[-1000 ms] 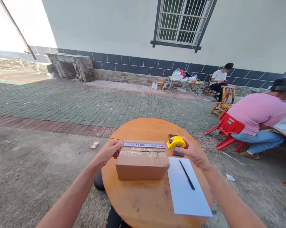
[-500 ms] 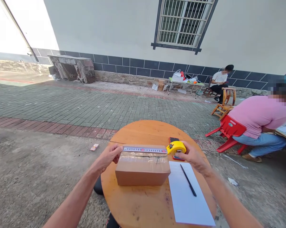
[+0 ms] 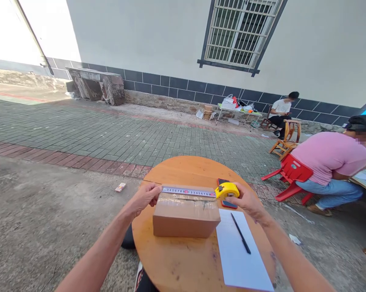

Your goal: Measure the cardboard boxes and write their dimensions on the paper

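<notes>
my left hand pinches the end of the blade, fingers closed; my right hand curls firmly round the case. the blade spans the box on the table; i need it taut, flat, parallel to the edge.

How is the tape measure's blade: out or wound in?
Out: its numbered blade stretches over the box from the left hand to the yellow case.

Matt cardboard box, glossy plastic tape measure, smooth wooden table, paper sheet
</notes>
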{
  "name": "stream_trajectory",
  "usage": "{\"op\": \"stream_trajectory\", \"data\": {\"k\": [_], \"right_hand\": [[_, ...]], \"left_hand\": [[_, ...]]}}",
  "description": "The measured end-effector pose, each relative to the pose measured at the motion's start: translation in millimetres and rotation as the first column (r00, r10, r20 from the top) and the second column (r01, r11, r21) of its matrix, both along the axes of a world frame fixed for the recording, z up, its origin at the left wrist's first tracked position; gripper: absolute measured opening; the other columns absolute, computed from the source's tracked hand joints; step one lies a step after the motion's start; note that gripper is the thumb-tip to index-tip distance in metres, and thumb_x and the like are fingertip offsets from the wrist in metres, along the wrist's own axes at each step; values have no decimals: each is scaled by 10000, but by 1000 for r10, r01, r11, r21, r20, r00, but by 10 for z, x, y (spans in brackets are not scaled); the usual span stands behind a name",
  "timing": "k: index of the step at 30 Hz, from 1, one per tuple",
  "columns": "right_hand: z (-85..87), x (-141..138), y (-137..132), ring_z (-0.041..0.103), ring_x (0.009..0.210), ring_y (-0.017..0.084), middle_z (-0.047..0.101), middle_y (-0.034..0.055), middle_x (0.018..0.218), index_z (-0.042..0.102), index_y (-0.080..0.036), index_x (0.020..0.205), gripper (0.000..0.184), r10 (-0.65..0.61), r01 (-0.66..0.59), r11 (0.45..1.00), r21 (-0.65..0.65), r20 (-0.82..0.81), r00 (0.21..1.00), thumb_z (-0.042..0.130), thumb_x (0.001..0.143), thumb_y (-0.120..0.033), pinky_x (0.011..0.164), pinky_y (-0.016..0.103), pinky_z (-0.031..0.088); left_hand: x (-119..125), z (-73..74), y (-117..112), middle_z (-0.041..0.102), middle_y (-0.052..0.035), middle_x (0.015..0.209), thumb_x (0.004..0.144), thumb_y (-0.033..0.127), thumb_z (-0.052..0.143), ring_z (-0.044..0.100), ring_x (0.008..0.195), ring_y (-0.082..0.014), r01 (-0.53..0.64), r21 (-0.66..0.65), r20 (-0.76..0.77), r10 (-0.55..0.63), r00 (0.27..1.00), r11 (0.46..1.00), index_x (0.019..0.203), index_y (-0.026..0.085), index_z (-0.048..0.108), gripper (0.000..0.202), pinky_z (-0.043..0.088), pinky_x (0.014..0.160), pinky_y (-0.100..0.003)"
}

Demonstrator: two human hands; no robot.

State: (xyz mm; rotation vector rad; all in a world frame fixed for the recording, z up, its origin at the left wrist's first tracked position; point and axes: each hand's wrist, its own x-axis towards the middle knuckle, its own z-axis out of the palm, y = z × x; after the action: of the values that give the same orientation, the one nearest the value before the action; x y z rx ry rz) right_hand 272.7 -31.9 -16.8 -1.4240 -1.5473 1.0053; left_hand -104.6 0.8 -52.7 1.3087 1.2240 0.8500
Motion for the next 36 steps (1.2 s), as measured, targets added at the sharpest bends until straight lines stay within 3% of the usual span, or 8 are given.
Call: {"op": "stream_trajectory", "data": {"k": [8,13,20,25,29,32,34,36], "right_hand": [[-115,108,102,665,917,252,725,49,1012,640,-224,1122,529,29,-29,999,-13,-7,1000,820,661,-409,774,344,551],[3,37,-3,661,859,238,720,47,954,644,-204,1102,515,2,-2,1000,-8,38,999,798,661,-421,716,338,556],[84,-119,-129,640,891,197,700,3,1022,616,-231,1139,501,32,-32,999,-13,-59,998,754,666,-322,729,297,538],[260,-141,-248,650,892,204,705,12,1009,641,-220,1051,417,-4,4,997,77,4,1000,759,686,-383,767,312,532],[449,-147,-502,663,835,220,713,23,924,631,-230,1033,382,-146,113,971,211,147,978,742,724,-426,722,311,541],[432,-324,-908,686,893,251,718,60,1040,600,-261,1114,406,-262,119,913,390,338,904,723,768,-436,765,337,564],[309,-555,-1214,699,935,287,711,92,1108,579,-271,1169,440,-366,70,798,599,388,846,714,777,-420,789,364,578],[135,-829,-1460,720,904,293,706,112,1140,491,-269,1343,534,-433,37,713,700,398,809,649,838,-334,764,378,594]], "left_hand": [[17,78,26,531,33,545,646,608,608,482,481,-113,-62,11,-68,63,996,998,635,206,476,423,358,470,-233],[98,174,-26,471,48,487,628,614,606,421,448,-101,-13,48,-87,17,996,999,567,214,428,442,299,455,-222],[-19,121,33,457,42,487,599,669,609,397,476,-109,-7,23,-155,10,988,1000,530,214,434,493,300,482,-231],[-16,363,-34,489,34,534,620,615,643,429,525,-112,-90,153,-136,111,984,984,552,199,475,453,351,530,-235],[1,576,27,564,3,604,665,571,640,505,572,-128,-110,168,-50,120,992,980,630,188,538,398,388,565,-245],[79,661,123,601,-18,658,692,554,615,534,594,-129,-65,148,-40,72,997,987,680,178,564,379,403,582,-249],[205,688,201,621,-27,682,684,540,621,550,610,-133,4,138,-50,3,999,990,697,175,576,368,415,594,-252],[381,695,288,630,-31,680,664,521,644,563,629,-142,90,130,-75,-81,994,987,695,174,586,353,425,606,-257]]}}
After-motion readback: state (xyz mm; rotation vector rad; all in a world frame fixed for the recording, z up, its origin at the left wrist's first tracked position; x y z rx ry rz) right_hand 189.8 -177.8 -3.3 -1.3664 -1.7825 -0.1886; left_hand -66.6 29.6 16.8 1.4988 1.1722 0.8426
